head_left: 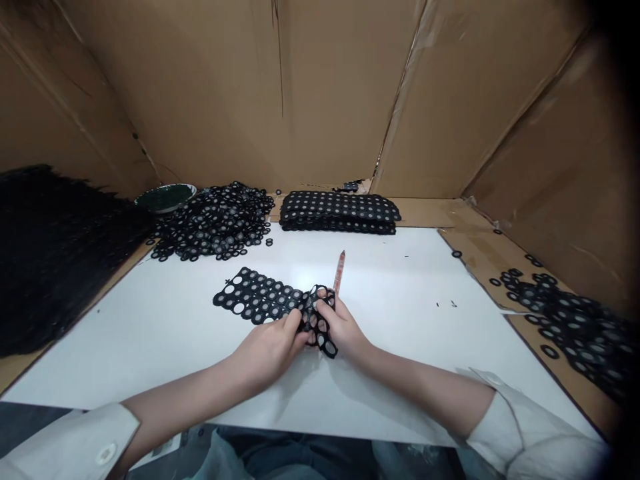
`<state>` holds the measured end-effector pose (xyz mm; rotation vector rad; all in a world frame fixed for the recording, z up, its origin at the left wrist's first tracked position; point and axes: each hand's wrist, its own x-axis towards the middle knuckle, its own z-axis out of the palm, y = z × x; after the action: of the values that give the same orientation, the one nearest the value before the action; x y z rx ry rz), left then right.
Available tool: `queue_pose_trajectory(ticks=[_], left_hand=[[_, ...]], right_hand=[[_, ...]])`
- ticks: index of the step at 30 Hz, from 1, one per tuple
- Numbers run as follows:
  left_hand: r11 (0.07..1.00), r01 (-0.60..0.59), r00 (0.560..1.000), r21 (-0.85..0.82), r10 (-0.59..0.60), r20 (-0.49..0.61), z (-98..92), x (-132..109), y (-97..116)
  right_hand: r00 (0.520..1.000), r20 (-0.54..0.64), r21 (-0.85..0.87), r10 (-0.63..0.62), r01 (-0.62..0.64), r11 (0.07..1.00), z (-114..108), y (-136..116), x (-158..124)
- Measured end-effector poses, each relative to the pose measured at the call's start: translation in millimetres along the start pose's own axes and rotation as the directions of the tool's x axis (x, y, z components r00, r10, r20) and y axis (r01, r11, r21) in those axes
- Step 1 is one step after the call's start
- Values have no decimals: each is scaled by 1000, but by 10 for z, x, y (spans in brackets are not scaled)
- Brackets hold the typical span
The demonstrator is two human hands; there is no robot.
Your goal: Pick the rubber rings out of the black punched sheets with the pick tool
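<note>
A black sheet of joined rings (270, 299) lies partly on the white board, its right end lifted and bunched between my hands. Some rings frame greyish discs, while others show white through their holes. My left hand (280, 340) pinches the sheet's near edge between thumb and fingers. My right hand (345, 327) is closed on the bunched end, its thumb pressed on the rings. A slim red-and-white pencil-like tool (339, 272) sticks up from behind my right hand, dark pointed tip away from me. The right fingers under the sheet are mostly hidden.
Loose black rings form a heap (215, 223) at the back left, beside a dish (193, 189) of dark material. Folded ring sheets (340, 212) are stacked at the back. More rings (585, 320) lie right. A black mass (55, 253) stands left. Cardboard walls (340, 93) enclose the board (400, 373).
</note>
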<state>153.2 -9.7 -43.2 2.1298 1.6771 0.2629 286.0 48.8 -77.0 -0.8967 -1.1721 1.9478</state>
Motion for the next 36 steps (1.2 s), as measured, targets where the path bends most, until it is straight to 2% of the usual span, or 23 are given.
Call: queue_pose_trajectory(ticks=[2, 4, 5, 6, 7, 8, 9, 11, 13, 15, 19, 22, 24, 26, 28, 30, 31, 32, 33, 34, 36], left_hand=[[989, 33, 999, -143, -32, 11, -85, 28, -68], [974, 113, 988, -199, -132, -85, -209, 54, -152], [968, 173, 962, -185, -206, -178, -274, 64, -192], [956, 244, 912, -163, -283, -296, -333, 71, -227], [946, 294, 859, -132, -323, -397, -378, 77, -254], [945, 316, 833, -85, -319, -452, -403, 79, -271], [952, 307, 856, -14, -283, -432, -404, 80, -275], [964, 225, 945, 139, -181, -273, -345, 77, -252], [959, 143, 984, 245, -111, -142, -243, 73, -202], [954, 105, 994, 280, -89, -68, -153, 70, -154], [973, 76, 996, 220, -82, 20, -70, 58, -129], [977, 78, 995, 199, -89, 42, -59, 57, -182], [976, 95, 994, 194, -105, 40, -98, 76, -241], [975, 161, 987, 151, -161, -11, -189, 114, -302], [955, 274, 954, 112, -256, -156, -300, 163, -346], [913, 383, 883, 139, -318, -344, -365, 205, -351], [903, 394, 875, 169, -313, -368, -363, 217, -338], [913, 351, 912, 210, -281, -300, -336, 222, -315], [941, 250, 958, 227, -207, -196, -289, 220, -286], [963, 153, 986, 221, -134, -97, -231, 212, -255], [991, 36, 998, 128, -42, 37, -117, 188, -200]], right_hand=[[995, 92, -89, -29, 37, 995, -9, -19, -28], [985, 149, -205, -87, 116, 972, -24, -38, -50], [983, 154, -251, -98, 135, 959, -33, -45, -57], [985, 149, -282, -91, 130, 951, -43, -50, -59], [987, 143, -296, -69, 109, 949, -51, -53, -58], [989, 147, -298, -35, 78, 951, -57, -56, -53], [986, 169, -299, 1, 50, 953, -60, -59, -45], [972, 231, -309, 36, 38, 950, -55, -71, -30], [965, 260, -306, 25, 58, 950, -42, -86, -24], [968, 249, -285, -3, 76, 955, -31, -91, -27], [985, 157, -286, -65, 109, 952, -28, -61, -40], [981, 192, -231, -19, 64, 971, -26, -38, -40], [971, 237, -177, 27, 16, 984, -21, -27, -37], [971, 234, -160, 44, -6, 987, -16, -13, -34], [977, 204, -154, 60, -28, 988, -12, 6, -30], [980, 186, -137, 68, -42, 990, -6, 20, -26], [980, 188, -131, 65, -41, 991, -3, 21, -26], [979, 196, -130, 56, -30, 991, 1, 16, -27], [978, 203, -135, 41, -13, 991, 4, 6, -30], [977, 213, -145, 27, 4, 989, 7, -9, -35], [975, 221, -173, 3, 36, 984, 9, -43, -47]])
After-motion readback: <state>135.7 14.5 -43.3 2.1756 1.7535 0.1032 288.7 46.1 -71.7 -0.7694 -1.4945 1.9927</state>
